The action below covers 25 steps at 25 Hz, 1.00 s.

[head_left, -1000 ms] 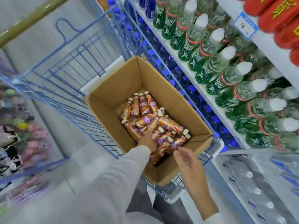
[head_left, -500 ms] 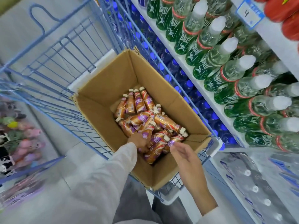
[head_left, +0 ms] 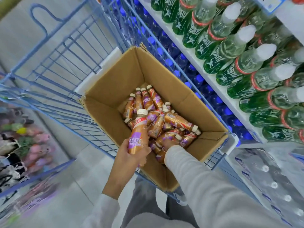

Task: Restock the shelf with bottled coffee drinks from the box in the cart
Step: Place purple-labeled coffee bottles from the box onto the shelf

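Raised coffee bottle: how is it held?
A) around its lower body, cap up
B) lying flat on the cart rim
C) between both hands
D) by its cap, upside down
A: the left hand grips the coffee bottle around its lower body, cap up.

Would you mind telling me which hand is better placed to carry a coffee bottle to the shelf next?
Probably the left hand: its fingers hold a bottle lifted clear of the pile. The right hand is down in the box, grip unseen.
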Each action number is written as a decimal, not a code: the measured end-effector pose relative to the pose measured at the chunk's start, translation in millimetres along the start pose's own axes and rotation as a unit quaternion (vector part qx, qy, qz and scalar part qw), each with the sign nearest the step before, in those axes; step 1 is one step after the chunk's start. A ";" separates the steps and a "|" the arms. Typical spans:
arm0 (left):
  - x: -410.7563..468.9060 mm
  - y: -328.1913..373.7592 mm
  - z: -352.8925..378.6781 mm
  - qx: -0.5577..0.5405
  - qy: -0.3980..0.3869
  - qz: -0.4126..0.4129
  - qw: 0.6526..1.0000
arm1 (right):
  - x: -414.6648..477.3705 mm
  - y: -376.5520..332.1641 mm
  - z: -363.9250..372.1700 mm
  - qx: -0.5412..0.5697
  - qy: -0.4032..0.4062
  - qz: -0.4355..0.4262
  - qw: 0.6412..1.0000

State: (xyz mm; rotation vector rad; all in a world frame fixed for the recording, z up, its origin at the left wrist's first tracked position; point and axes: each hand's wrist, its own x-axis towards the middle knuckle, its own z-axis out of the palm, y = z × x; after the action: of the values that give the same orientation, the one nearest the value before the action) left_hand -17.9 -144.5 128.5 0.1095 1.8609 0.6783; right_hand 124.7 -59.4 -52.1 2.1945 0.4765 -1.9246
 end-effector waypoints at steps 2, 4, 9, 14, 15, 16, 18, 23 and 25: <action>-3.4 -8.5 -5.0 -0.007 0.000 -0.008 1.000 | 24.1 12.8 9.7 -0.012 0.012 0.022 1.000; -4.1 -19.4 -8.5 -0.014 -0.007 0.004 1.000 | 43.0 24.6 22.5 -0.081 0.064 0.037 0.994; -3.0 -25.4 -11.8 0.005 -0.008 -0.004 1.000 | 18.3 15.6 34.1 0.101 0.121 0.026 0.987; -15.8 -3.3 -12.2 -0.007 -0.026 0.067 0.997 | -71.8 -5.0 3.4 0.257 0.038 -0.076 0.963; -19.8 4.2 -10.4 -0.008 -0.036 0.087 0.996 | -103.2 -8.5 -4.7 0.264 0.017 -0.112 0.958; -24.3 12.7 -7.1 -0.011 -0.050 0.102 0.994 | -130.5 -11.4 -13.2 0.263 0.008 -0.147 0.954; -34.1 31.0 1.5 -0.018 -0.077 0.139 0.987 | -174.4 -9.2 -37.4 0.266 0.010 -0.227 0.937; -77.1 77.4 43.1 0.000 -0.161 0.254 0.954 | -267.9 13.6 -100.8 0.340 0.013 -0.376 0.862; -99.7 89.7 64.5 0.004 -0.213 0.284 0.935 | -293.0 27.3 -127.6 0.360 0.017 -0.405 0.840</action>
State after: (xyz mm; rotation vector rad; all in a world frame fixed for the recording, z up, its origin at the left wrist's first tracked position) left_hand 57.2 -82.6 241.1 0.7654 1.4060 0.9514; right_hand 221.0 -75.6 253.4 2.7506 0.9265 -2.8728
